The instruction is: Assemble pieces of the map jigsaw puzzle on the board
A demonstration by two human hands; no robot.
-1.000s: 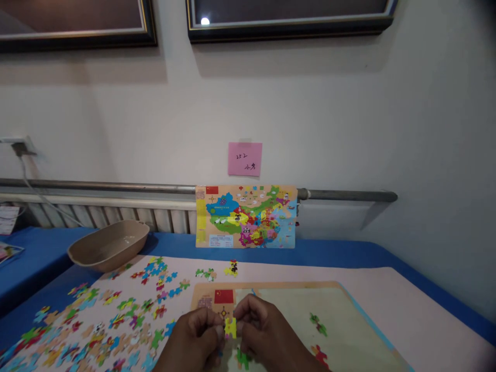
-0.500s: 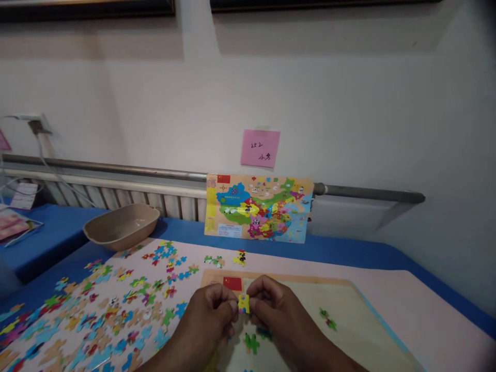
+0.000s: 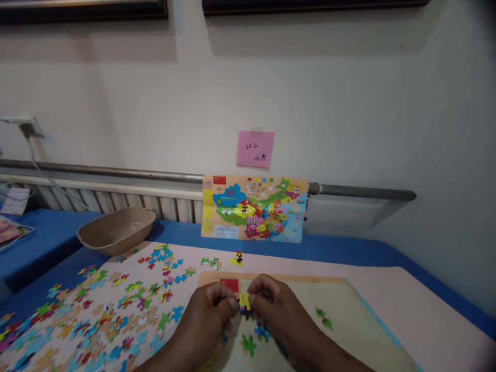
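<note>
Between my two hands, a small yellow jigsaw piece (image 3: 244, 300) with a coloured lower edge is held above the puzzle board (image 3: 298, 305). My left hand (image 3: 211, 315) pinches it from the left, thumb against finger. From the right, my right hand (image 3: 277, 307) pinches the other side. Just beyond the fingers, a red flag (image 3: 229, 285) is printed at the board's top left corner. Below my hands a green jigsaw piece (image 3: 248, 344) and a blue jigsaw piece (image 3: 262, 332) lie on the board. Joined green pieces (image 3: 324, 318) rest farther right.
Many loose jigsaw pieces (image 3: 93, 330) spread over the pink sheet at left. A beige basin (image 3: 116, 232) stands behind them. Against the pipe (image 3: 360, 192) leans a printed map (image 3: 253, 209). Small joined clusters, one yellow and black (image 3: 237, 258), lie beyond the board.
The view has shifted slightly, so the scene sits a little farther left. The yellow piece has tilted slightly between my fingers. More of the blue piece beneath my right hand shows.
</note>
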